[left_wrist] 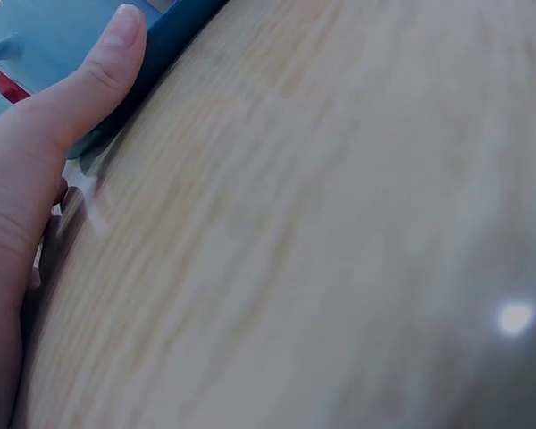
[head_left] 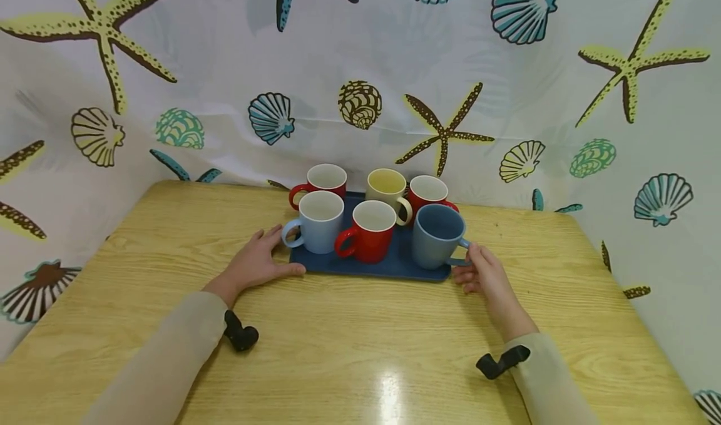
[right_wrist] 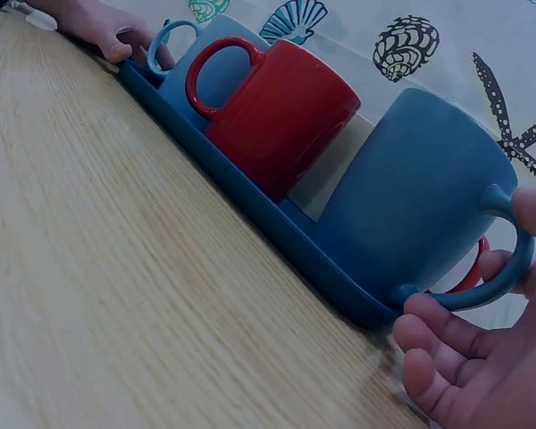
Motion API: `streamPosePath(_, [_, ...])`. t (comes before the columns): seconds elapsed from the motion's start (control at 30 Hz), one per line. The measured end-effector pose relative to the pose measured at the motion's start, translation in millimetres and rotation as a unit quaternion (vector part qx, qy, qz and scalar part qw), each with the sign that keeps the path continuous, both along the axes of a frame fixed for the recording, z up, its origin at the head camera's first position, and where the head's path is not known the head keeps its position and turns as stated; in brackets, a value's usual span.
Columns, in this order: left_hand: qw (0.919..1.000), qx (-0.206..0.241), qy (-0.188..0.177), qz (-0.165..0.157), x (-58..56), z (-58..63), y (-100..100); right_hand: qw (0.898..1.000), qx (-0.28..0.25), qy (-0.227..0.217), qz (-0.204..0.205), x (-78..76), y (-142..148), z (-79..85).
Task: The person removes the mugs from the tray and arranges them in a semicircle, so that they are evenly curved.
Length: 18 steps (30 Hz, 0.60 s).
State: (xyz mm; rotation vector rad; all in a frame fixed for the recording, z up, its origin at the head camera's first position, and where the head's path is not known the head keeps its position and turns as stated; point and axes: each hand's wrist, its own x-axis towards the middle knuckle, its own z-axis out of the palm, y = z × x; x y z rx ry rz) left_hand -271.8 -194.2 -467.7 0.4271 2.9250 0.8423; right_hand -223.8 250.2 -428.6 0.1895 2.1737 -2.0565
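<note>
A blue tray [head_left: 366, 271] carries several mugs in two rows. At its front stand a light blue mug [head_left: 321, 228], a red mug [head_left: 375, 242] and a larger grey-blue mug [head_left: 436, 242] at the right corner. My right hand [head_left: 489, 278] pinches the grey-blue mug's handle [right_wrist: 509, 281] between thumb and index finger, with the other fingers loosely bent below it. Beside the tray's left end is my left hand [head_left: 256, 262], thumb stretched along the front rim, fingers reaching along the left side by the light blue mug's handle. That mug partly shows behind the left thumb [left_wrist: 103, 76] in the left wrist view.
Behind the front mugs stand a red mug [head_left: 340, 191] at left, a cream mug [head_left: 383, 190] and another red mug [head_left: 419, 198], partly hidden. The tray sits near the back of a wooden table [head_left: 349, 343]. A shell-and-starfish patterned cloth [head_left: 315, 56] hangs behind.
</note>
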Motion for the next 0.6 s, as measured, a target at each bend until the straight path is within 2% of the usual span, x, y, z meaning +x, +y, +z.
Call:
streamPosePath(0.3, [0.9999, 0.010, -0.005, 0.012, 0.4, 1.1, 1, 0.998, -0.056, 0.022, 0.033, 4.0, 0, 0.3])
streamPosePath(0.6, [0.9998, 0.013, -0.005, 0.015, -0.9, 2.4, 3, 0.993, -0.049, 0.076, 0.070, 8.5, 11, -2.8])
